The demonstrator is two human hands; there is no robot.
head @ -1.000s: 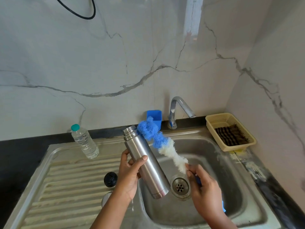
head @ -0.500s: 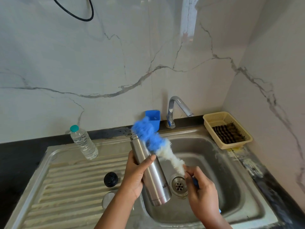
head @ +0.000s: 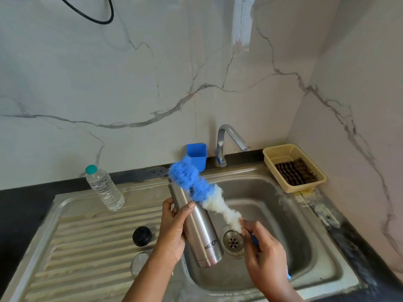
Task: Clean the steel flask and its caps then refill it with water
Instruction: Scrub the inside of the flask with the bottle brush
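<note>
My left hand [head: 172,229] grips the uncapped steel flask [head: 196,227] round its middle, holding it over the left edge of the sink basin [head: 283,214], mouth tilted up and away. My right hand [head: 263,249] holds the blue handle of a bottle brush [head: 196,188] whose blue and white bristles lie across the flask's mouth and upper side. A black inner cap [head: 142,236] sits on the ribbed drainboard [head: 87,247]. A steel outer cap [head: 139,263] lies just below it, partly hidden by my left forearm.
A small plastic water bottle [head: 104,188] with a teal lid stands at the back of the drainboard. Behind the sink are a blue cup [head: 197,154] and the chrome tap [head: 226,142]. A beige basket [head: 294,166] holding a dark scrubber sits at the right corner.
The flask has turned more upright and moved slightly left. The brush head has swung up against the flask's mouth and now lies over it.
</note>
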